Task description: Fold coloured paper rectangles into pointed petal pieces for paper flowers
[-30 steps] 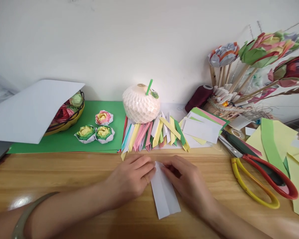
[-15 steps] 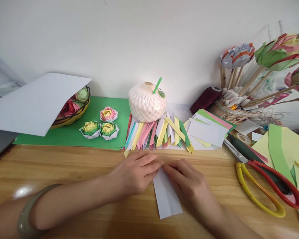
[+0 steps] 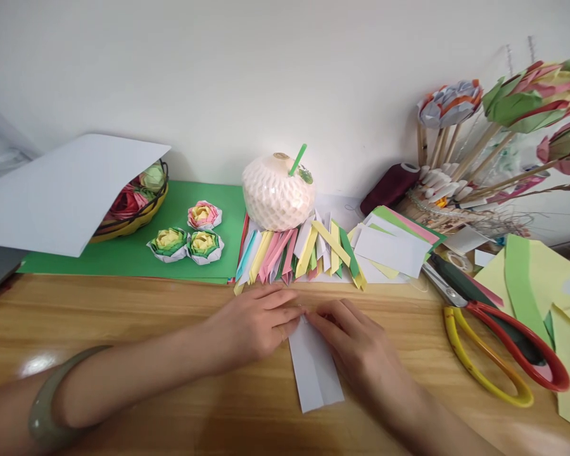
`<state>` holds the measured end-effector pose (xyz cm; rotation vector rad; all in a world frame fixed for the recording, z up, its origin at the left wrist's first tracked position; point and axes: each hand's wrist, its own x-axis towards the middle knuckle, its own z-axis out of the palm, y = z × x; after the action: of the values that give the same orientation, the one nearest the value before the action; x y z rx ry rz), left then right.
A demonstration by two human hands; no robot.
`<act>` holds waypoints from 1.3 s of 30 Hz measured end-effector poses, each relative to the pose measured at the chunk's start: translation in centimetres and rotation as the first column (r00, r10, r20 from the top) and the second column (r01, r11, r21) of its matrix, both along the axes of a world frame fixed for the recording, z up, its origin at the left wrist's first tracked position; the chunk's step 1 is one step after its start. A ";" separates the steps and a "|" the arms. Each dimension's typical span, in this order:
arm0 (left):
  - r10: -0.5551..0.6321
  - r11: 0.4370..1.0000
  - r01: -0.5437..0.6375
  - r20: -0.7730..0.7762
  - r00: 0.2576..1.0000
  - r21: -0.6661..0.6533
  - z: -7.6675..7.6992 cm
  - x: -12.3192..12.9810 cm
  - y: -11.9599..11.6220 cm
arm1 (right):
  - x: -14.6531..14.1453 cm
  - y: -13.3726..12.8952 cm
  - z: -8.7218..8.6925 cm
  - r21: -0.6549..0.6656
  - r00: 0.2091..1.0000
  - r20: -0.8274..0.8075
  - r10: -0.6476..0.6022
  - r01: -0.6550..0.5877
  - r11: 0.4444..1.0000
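Two bare hands are brought close together over a creased white paper strip [image 3: 314, 373], which is laid lengthwise on the wooden worktop [image 3: 171, 405], its near end uncovered. A bangle [image 3: 42, 411] is worn on the left forearm. The strip's far end is pinched by the narrowed fingers of the right hand [image 3: 361, 348]; by those of the left hand [image 3: 261, 323], held close together, the same end is touched, though whether it is gripped cannot be told. To the right, red-and-yellow-handled scissors [image 3: 487, 310] are set down beside yellow and green paper pieces [image 3: 522, 278]. Beyond the hands, folded colored strips [image 3: 275, 253] are bunched next to stacked paper slips [image 3: 389, 250]. Farther left, three folded paper flowers [image 3: 204, 246] are placed on a green sheet [image 3: 123, 266], near a basket [image 3: 137, 221] partly covered by a white sheet [image 3: 66, 196]. Behind the folded strips, a white coconut [image 3: 275, 196] is fitted with a green straw [image 3: 297, 159]. A dark maroon thread spool [image 3: 389, 187] is seen near stick-mounted paper flowers [image 3: 449, 104] by the wall [image 3: 266, 76].
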<state>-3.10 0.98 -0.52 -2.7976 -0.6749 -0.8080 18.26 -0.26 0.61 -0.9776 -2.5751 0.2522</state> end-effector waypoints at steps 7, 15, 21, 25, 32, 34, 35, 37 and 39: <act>0.041 0.999 -0.041 0.008 0.999 -0.018 -0.4 -0.2 -0.2 | 1.6 1.5 1.8 -0.159 0.987 0.092 0.134 -0.118 0.980; 0.027 0.997 -0.028 -0.006 1.000 -0.077 -0.5 -0.5 -0.2 | 3.8 2.3 2.6 -0.266 0.972 0.111 0.209 -0.174 0.948; 0.015 0.996 -0.019 -0.044 0.999 -0.085 -0.6 -0.9 0.3 | 3.4 1.4 3.1 -0.491 0.984 -0.056 0.169 -0.175 0.853; 0.054 0.998 -0.055 -0.052 0.997 -0.021 -0.7 -1.0 0.5 | 2.4 0.7 2.5 -0.437 0.968 -0.049 0.247 -0.244 0.866; 0.015 0.997 -0.029 0.195 0.981 0.069 0.5 0.1 -0.6 | 1.5 0.3 1.1 -0.068 0.970 -0.081 0.230 -0.235 0.970; -0.031 0.999 0.021 0.214 0.976 0.050 0.6 0.5 -1.1 | 1.6 0.4 1.0 -0.030 0.983 -0.066 0.174 -0.176 0.984; -0.037 0.999 0.030 0.212 0.977 0.035 0.5 0.7 -1.2 | 1.6 0.5 1.0 -0.017 0.987 -0.061 0.149 -0.151 0.988; -0.028 0.999 0.023 0.187 0.982 0.031 0.2 0.8 -1.4 | 1.7 0.6 0.9 0.007 0.992 -0.053 0.112 -0.112 0.994; -0.010 0.999 0.002 0.169 0.986 0.049 0.0 0.8 -1.3 | 1.7 0.7 0.9 0.017 0.995 -0.040 0.091 -0.090 0.996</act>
<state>-2.28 -0.33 -0.49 -2.7098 -0.6627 -1.0580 19.94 0.46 1.46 -0.8432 -2.5836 0.2733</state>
